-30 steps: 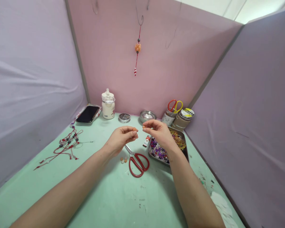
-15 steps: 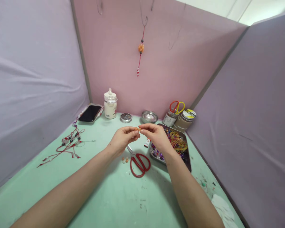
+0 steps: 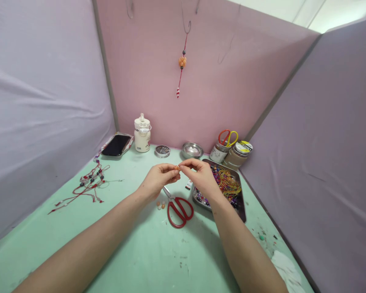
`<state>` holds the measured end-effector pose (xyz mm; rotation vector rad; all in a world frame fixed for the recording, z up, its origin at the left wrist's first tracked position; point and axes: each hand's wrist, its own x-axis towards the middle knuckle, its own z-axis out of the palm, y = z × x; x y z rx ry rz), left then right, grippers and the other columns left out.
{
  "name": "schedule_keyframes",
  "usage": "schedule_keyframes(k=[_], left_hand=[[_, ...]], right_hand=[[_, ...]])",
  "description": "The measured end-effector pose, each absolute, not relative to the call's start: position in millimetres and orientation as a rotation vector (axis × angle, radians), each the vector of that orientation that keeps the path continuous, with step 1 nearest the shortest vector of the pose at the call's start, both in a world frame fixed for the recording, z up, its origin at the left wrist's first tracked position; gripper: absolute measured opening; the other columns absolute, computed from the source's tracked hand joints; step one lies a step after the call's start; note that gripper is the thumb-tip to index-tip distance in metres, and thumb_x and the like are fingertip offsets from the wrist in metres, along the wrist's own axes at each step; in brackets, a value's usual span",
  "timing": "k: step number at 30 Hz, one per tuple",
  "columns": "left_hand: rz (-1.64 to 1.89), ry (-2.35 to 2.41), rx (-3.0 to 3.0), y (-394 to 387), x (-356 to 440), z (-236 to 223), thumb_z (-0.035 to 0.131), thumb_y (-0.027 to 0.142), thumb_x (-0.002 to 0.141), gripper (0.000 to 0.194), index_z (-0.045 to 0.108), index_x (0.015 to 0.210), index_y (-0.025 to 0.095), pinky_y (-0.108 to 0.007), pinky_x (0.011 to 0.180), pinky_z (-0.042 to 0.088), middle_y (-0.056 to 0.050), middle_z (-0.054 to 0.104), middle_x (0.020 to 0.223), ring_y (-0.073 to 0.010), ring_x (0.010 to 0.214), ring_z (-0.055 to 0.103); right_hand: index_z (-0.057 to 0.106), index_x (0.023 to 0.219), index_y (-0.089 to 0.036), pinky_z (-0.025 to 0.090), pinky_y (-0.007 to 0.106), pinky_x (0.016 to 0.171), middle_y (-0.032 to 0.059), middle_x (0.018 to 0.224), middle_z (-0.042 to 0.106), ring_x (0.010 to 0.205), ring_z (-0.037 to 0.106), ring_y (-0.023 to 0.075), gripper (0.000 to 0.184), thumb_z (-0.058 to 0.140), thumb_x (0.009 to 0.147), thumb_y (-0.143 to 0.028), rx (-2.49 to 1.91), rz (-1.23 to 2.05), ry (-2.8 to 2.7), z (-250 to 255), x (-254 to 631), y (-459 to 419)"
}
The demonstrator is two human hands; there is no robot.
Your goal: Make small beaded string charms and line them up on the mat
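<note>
Small orange beads (image 3: 177,167) are pinched between the fingertips of both hands, above the middle of the table. My left hand (image 3: 160,178) is closed on them from the left; my right hand (image 3: 199,173) meets it from the right, thumb and index finger pressed together. Any thread through the beads is too fine to make out. Below the hands lie red-handled scissors (image 3: 179,211), their blades partly behind my left hand. Several loose orange and pale beads (image 3: 161,205) rest just left of the scissors. A small white tube (image 3: 188,184) is partly hidden by my right hand.
On the right stands a tray (image 3: 243,203) of beads and yellow cords. Along the back are a phone (image 3: 117,145), a white bottle (image 3: 142,136), a round case (image 3: 162,151), a metal bowl (image 3: 192,151) and jars (image 3: 238,154). Knotted beaded cords (image 3: 91,181) lie left; a beaded pendant (image 3: 182,62) hangs behind.
The fingertips have drawn slightly closer around the orange beads, so less of them shows. My right hand now covers more of the white tube. The view has shifted very slightly.
</note>
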<state>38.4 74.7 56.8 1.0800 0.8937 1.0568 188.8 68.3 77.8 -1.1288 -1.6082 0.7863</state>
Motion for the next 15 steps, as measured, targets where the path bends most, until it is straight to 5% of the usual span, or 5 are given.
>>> schedule_keyframes(k=[15], left_hand=[[0.940, 0.956, 1.162, 77.5, 32.3, 55.9, 0.076, 0.035, 0.065, 0.026, 0.070, 0.080, 0.014, -0.033, 0.081, 0.049, -0.004, 0.068, 0.072, -0.0155, 0.075, 0.063]], right_hand=[[0.071, 0.073, -0.019, 0.046, 0.028, 0.070, 0.0030, 0.077, 0.071, 0.071, 0.061, 0.0156, 0.012, 0.061, 0.077, -0.023, -1.193, 0.633, -1.682, 75.5, 193.9, 69.0]])
